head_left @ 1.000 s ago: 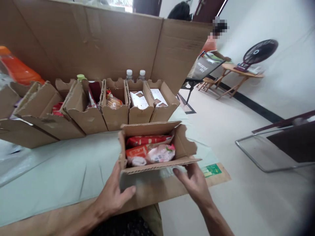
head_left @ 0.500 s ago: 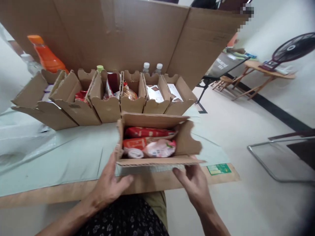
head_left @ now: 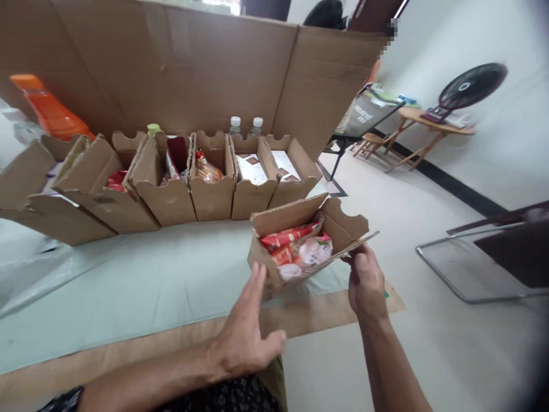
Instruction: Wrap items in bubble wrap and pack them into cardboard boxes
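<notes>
A small open cardboard box (head_left: 338,226) sits at the table's near right corner, turned at an angle. Inside lie red, orange and pink snack packets (head_left: 300,249). My right hand (head_left: 365,280) is closed on the box's right flap and side. My left hand (head_left: 246,332) is open, fingers stretched out flat against the box's near left corner, thumb spread to the right.
A row of several similar open cardboard boxes (head_left: 171,200) holding snacks stands farther back, against a tall cardboard screen (head_left: 193,68). Two water bottles (head_left: 245,126) and an orange bottle (head_left: 51,111) stand behind. To the right are floor, a fan (head_left: 469,86) on a wooden table, and a metal frame (head_left: 467,274).
The box has moved right and turned clockwise. My right hand went from under its front edge to gripping its right side. My left hand let go and now lies open against the corner.
</notes>
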The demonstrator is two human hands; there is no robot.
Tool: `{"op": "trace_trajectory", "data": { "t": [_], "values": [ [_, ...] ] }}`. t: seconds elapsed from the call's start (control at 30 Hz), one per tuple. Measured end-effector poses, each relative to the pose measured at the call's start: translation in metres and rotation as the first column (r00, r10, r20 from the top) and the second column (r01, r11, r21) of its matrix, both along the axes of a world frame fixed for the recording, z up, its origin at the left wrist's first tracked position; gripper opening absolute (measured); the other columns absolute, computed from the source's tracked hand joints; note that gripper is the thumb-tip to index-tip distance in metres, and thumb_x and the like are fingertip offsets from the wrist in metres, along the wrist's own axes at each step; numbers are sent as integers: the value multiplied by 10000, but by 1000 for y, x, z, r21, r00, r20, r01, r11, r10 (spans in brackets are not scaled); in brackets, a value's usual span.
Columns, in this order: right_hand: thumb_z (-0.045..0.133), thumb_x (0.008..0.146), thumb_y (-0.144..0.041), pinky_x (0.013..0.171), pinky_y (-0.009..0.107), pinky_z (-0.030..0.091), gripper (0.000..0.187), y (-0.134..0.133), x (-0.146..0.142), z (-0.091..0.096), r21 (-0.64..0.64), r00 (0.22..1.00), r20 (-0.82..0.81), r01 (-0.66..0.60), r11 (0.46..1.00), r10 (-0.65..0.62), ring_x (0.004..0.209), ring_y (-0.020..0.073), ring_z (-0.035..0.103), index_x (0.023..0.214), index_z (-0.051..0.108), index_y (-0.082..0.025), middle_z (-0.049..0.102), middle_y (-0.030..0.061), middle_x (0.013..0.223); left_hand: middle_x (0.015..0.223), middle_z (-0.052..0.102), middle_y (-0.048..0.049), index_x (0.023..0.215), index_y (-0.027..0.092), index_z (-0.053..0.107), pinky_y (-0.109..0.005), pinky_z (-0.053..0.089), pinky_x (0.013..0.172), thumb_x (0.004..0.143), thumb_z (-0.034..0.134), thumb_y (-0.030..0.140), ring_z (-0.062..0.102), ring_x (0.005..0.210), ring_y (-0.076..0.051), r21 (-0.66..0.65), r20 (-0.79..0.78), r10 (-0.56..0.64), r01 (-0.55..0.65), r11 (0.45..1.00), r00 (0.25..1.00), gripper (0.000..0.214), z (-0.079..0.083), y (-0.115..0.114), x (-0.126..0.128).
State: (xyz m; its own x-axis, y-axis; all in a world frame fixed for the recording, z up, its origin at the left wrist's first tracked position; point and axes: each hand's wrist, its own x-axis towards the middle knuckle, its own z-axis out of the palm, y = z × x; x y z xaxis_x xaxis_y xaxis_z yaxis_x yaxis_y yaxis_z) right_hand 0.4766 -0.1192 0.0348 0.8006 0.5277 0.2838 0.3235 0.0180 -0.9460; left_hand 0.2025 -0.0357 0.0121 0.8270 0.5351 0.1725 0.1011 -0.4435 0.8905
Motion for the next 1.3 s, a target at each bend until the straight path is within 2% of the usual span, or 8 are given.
{"op": "trace_trajectory", "data": {
  "t": [0.1, 0.2, 0.37, 0.47, 0.6, 0.8, 1.03, 1.3],
  "values": [
    [559, 921, -621, 1117, 516, 470, 525, 1, 33, -5, 54, 994, -95, 56, 997, -51, 1305, 323, 606, 1291, 621, -255, 686, 85, 1324, 1753, -90, -155, 1683, 254, -27, -659, 249, 1265, 722, 764, 216, 30, 1606, -427, -135, -30, -173, 167, 977, 985, 1245, -7, -20, 34],
    [522, 914, -662, 1032, 561, 533, 550, -9, 43, -12, 77, 975, -217, 61, 995, -43, 1281, 363, 631, 1315, 636, -303, 715, 77, 1291, 1740, -150, -158, 1687, 209, 60, -648, 201, 1274, 677, 776, 232, 0, 1600, -437, -214, -6, -256, 248, 945, 967, 1238, -8, -27, 64],
    [584, 839, -726, 967, 597, 555, 592, -58, 9, -51, 125, 966, -237, -74, 989, 102, 1251, 398, 643, 1312, 649, -376, 687, 100, 1343, 1749, 165, -138, 1527, 238, 531, -576, 396, 1212, 672, 755, 216, 393, 1515, -428, -261, -4, -408, 392, 882, 913, 884, -10, -17, 73],
    [760, 689, -746, 978, 599, 541, 789, -66, -13, -77, -61, 987, -133, -95, 994, 86, 1210, 408, 649, 1351, 601, -349, 679, 130, 1323, 1690, 347, -148, 1382, 219, 668, -560, 446, 1183, 707, 683, 140, 433, 1502, -390, -110, -49, -294, 287, 952, 955, 680, -18, -1, 59],
    [845, 633, -679, 1017, 612, 499, 759, -42, -6, -86, -338, 999, -35, 22, 941, -36, 1137, 402, 660, 1231, 641, -259, 731, 133, 1134, 1583, 495, -193, 1261, 188, 713, -592, 483, 1139, 782, 600, 94, 490, 1458, -358, 211, -27, -36, 41, 977, 999, 502, -36, 34, 37],
    [839, 674, -550, 1013, 518, 521, 586, -2, 85, -59, -163, 987, -111, -137, 977, 120, 1121, 323, 664, 1130, 640, -241, 739, 99, 1180, 1472, 595, -165, 1179, 214, 714, -604, 534, 1077, 881, 557, 95, 536, 1407, -348, 491, 88, 273, -280, 825, 958, 358, -64, 71, 1],
    [762, 560, -353, 1025, 469, 507, 524, 78, 179, -41, -165, 958, -159, -265, 950, 240, 1101, 293, 663, 1063, 671, -239, 773, 62, 1151, 1485, 586, -154, 1165, 227, 700, -584, 555, 1061, 889, 557, 83, 507, 1432, -365, 582, 44, 314, -280, 763, 948, 342, -75, 66, -6],
    [672, 561, -311, 939, 423, 552, 441, 129, 203, -38, -230, 958, -124, -282, 931, 260, 992, 259, 691, 991, 694, -217, 796, 37, 1017, 1480, 598, -146, 1191, 237, 675, -569, 565, 1032, 893, 557, 86, 513, 1427, -361, 586, 40, 295, -261, 767, 955, 354, -80, 67, -4]
  ]
}}
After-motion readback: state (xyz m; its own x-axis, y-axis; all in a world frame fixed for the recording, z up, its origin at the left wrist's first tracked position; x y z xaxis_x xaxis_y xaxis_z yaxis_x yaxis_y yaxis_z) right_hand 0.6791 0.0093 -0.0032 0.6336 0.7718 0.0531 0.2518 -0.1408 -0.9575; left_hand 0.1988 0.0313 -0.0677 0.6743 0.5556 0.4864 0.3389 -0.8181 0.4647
